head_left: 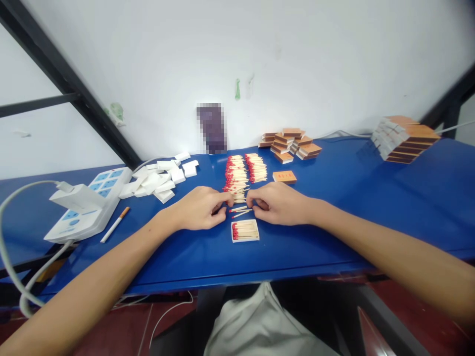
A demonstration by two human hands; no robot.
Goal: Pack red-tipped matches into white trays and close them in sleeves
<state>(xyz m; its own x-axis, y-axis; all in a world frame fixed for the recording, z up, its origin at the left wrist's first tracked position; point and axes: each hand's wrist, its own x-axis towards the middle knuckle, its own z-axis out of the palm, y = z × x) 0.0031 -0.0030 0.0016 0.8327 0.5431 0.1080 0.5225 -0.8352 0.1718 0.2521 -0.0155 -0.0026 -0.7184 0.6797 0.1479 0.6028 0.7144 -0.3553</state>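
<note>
Several loose matches (pixel 240 212) lie between my two hands, just in front of a long pile of red-headed matches (pixel 236 173). My left hand (pixel 202 207) is closed, with curled thumb and forefinger at the red heads. On the stick-end side, my right hand (pixel 276 203) curls its thumb and forefinger in a pinch at the matches' ends. Close below the hands, a white matchbox tray (pixel 245 240) holds a layer of matches, heads to the left. A second, smaller pile of matches (pixel 257 168) sits right of the long one.
White empty trays (pixel 156 180) are heaped at left, beside a power strip (pixel 91 207) and a cigarette (pixel 115 225). An orange matchbox cover (pixel 284 177) lies right, with stacked covers (pixel 289 143) behind. A bundle of matchboxes (pixel 404 138) stands far right on the blue table (pixel 334 247).
</note>
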